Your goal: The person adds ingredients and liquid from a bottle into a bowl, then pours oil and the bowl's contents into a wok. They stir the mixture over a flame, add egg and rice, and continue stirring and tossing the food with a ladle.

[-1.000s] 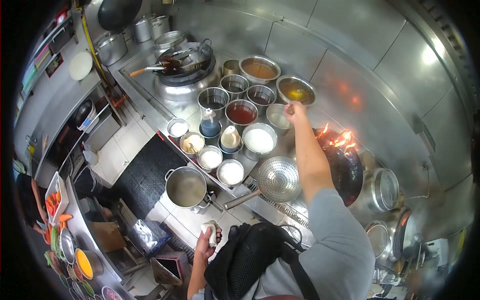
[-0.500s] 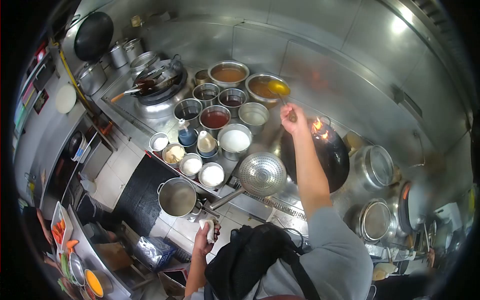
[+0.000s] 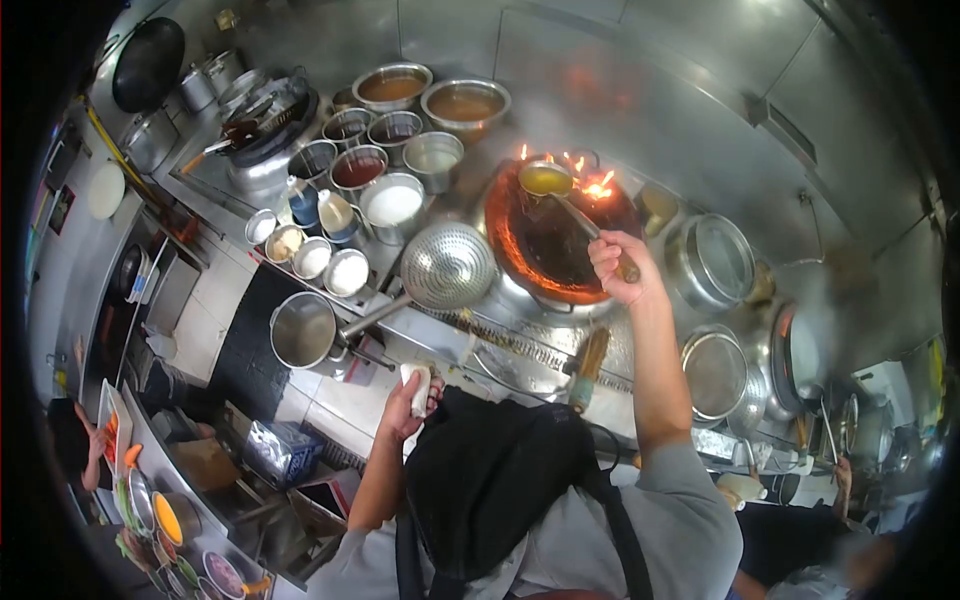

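Note:
My right hand (image 3: 622, 265) is closed around the handle of a ladle (image 3: 546, 180), whose bowl holds yellow liquid, probably oil. The ladle hangs over a dark wok (image 3: 545, 245). Flames (image 3: 598, 187) rise at the wok's far side, and an orange glow rings its rim. Low in front of my body, my left hand (image 3: 405, 408) grips a folded white cloth (image 3: 418, 385). Left of the wok lies a perforated metal strainer (image 3: 448, 267), its handle reaching towards a deep metal pot (image 3: 303, 332).
Metal bowls of brown liquid (image 3: 466, 102) and several containers of sauces and white seasonings (image 3: 392, 203) crowd the left counter. More pots (image 3: 710, 262) stand to the right. A wooden-handled brush-like tool (image 3: 592, 365) lies at the front edge. Other people's arms (image 3: 92, 445) show at both sides.
The ladle has moved from beside the brown-liquid bowl to over the wok. Flames around the wok have spread, and its rim glows orange. The left hand still holds the cloth; the view has shifted right.

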`<state>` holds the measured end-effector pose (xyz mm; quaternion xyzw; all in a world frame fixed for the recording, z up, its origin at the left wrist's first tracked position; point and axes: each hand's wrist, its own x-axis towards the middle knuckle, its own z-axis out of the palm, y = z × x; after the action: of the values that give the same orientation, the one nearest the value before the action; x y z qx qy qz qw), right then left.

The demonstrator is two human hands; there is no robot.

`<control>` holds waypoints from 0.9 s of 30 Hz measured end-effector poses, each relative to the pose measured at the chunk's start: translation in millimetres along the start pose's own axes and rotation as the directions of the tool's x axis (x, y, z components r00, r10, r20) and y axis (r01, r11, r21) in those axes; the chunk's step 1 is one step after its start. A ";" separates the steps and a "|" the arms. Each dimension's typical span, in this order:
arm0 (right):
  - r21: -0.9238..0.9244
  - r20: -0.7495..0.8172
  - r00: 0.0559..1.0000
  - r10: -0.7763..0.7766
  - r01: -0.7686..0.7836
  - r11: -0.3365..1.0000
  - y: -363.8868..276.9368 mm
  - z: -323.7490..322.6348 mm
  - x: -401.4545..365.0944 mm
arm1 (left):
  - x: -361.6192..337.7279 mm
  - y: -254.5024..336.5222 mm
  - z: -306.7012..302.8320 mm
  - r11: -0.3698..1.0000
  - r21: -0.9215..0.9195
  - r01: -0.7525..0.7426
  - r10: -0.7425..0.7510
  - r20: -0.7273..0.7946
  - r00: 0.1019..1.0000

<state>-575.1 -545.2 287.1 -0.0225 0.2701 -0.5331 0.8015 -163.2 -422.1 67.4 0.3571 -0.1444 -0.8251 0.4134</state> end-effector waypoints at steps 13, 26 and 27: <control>-0.989 0.046 0.785 -0.618 -0.049 -0.137 30.4 -200.0 -50.6 | -2.7 -58.7 32.2 0.997 -0.012 0.074 -0.074 -0.017 0.997; -0.906 -0.268 0.802 -0.534 -0.021 0.422 123.9 -150.8 -132.4 | 18.0 -33.0 16.4 0.997 -0.038 0.063 -0.061 0.049 0.997; -0.865 -0.281 0.808 -0.518 0.021 0.502 127.1 -146.4 -126.7 | 19.8 -30.6 14.5 0.997 -0.048 0.065 -0.062 0.052 0.997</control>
<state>-571.1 -343.8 172.8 -0.3005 0.6817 -0.4492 0.4930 -199.1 -419.6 52.0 0.3300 -0.1227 -0.8500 0.3919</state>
